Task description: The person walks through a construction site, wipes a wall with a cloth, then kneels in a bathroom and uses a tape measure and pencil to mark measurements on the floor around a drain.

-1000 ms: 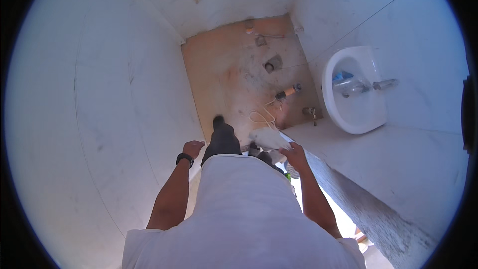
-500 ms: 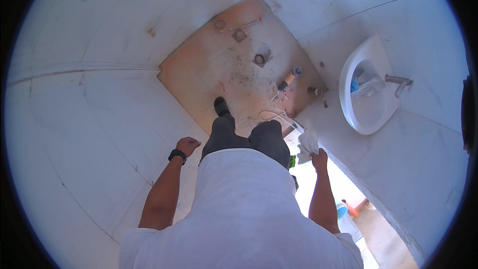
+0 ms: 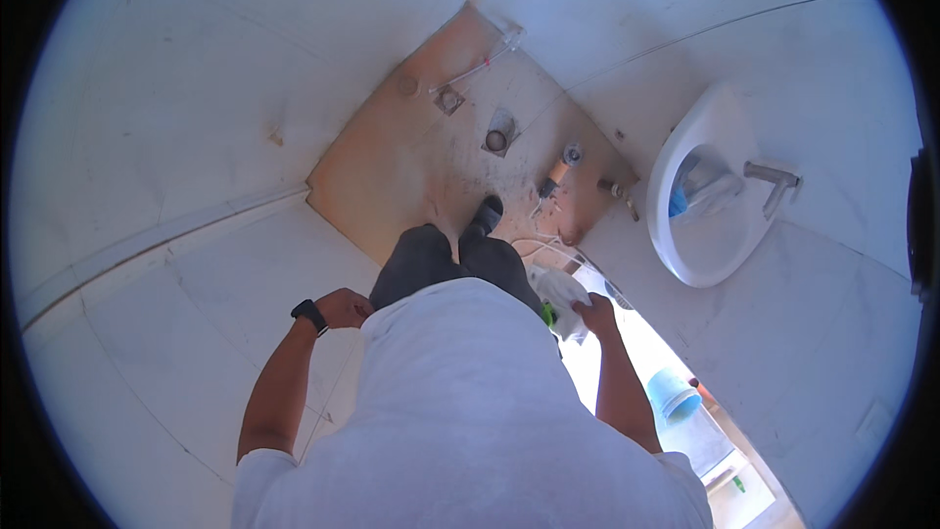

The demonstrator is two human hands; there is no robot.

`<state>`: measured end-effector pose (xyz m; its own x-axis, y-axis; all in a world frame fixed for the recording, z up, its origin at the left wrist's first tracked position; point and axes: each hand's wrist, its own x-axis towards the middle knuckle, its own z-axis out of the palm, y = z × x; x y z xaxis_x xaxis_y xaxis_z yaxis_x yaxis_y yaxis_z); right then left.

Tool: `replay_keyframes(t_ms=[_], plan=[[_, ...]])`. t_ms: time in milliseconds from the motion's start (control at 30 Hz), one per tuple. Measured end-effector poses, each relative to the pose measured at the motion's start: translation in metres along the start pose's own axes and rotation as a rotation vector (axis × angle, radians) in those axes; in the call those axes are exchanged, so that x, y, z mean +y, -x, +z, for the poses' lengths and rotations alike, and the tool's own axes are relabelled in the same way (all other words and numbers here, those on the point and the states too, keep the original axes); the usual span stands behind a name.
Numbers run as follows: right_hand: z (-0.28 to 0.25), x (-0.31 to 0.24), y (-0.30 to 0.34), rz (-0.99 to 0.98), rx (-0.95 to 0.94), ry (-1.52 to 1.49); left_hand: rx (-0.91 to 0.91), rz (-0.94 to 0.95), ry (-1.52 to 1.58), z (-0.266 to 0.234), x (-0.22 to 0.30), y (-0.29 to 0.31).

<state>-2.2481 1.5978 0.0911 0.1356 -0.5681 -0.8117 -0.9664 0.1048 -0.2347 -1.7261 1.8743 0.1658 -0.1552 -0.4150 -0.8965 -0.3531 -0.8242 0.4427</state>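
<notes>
My right hand (image 3: 595, 315) grips a crumpled white cloth (image 3: 560, 290), which hangs beside my right thigh. Its fingers are pinched on the cloth's edge. My left hand (image 3: 345, 308), below a black wristwatch (image 3: 311, 315), is beside my left hip with its fingers curled in. I see nothing in that hand, though its fingertips are partly hidden near my shirt hem. Something bright green (image 3: 547, 313) shows at my right hip, next to the cloth.
A white washbasin (image 3: 676, 247) with a tap (image 3: 774, 176) is mounted on the right wall, with clear plastic and something blue in it. On the stained floor (image 3: 377, 162) lie an orange-and-grey tool (image 3: 560, 172) and a white hose. Beyond the bright doorway stands a light-blue bucket (image 3: 674, 398).
I have stepped and turned slightly; the basin and floor shift in view. My right hand has brought the cloth closer to my thigh. My left hand has moved against my hip.
</notes>
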Motion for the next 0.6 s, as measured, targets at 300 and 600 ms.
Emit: replay_keyframes(t_ms=[300, 600], plan=[[-0.034, -0.178, 0.047, -0.264, -0.057, 0.219, 0.276, 0.584, 0.191, -0.118, 0.069, -0.039], [0.009, -0.281, 0.081, -0.291, -0.316, -0.224, -0.158, 0.251, -0.194, -0.258, -0.022, 0.022]])
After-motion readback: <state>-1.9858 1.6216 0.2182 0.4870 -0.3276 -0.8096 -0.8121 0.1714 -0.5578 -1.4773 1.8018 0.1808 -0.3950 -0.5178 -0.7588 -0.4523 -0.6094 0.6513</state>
